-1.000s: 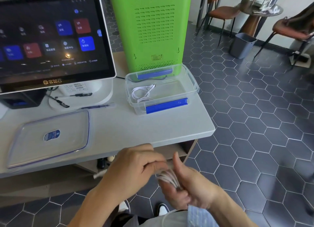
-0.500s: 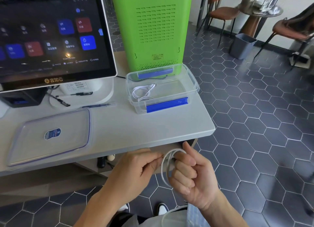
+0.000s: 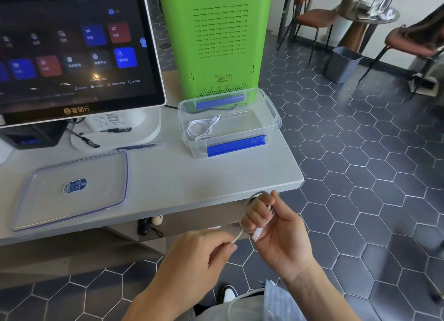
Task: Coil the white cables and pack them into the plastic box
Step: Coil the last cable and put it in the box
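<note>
1. Two hands are working below the near edge of the tabletop (image 3: 168, 176), over the hexagon-tiled floor (image 3: 360, 176).
2. Left hand (image 3: 199, 256) is pinching a white cable (image 3: 242, 224) between thumb and fingertips, fingers curled.
3. Right hand (image 3: 276, 227) is gripping the coil of that same cable, fingers curled through the loop; the loop is arching over the knuckles and a USB plug (image 3: 256, 234) is sticking out under the little finger.
4. Cable is running taut-ish from the left pinch up to the right-hand coil, just in front of the tabletop's near right corner.
5. Clear lid (image 3: 69, 191) with a blue sticker is lying flat at the near left of the tabletop.
6. Pen (image 3: 137, 146) is lying behind the lid, near the middle.
7. Plastic box (image 3: 274, 111), clear with blue clips, is sitting open at the right edge of the tabletop; a second coiled cable (image 3: 199, 128) is lying inside it, at its left end.
8. Touchscreen monitor (image 3: 77, 54) is standing at the far left on a white base.
9. Green machine (image 3: 216, 42) is standing just behind the box, at the far right.
10. Grey bin (image 3: 342, 65) and chairs (image 3: 310, 18) are sitting on the floor well beyond.
</note>
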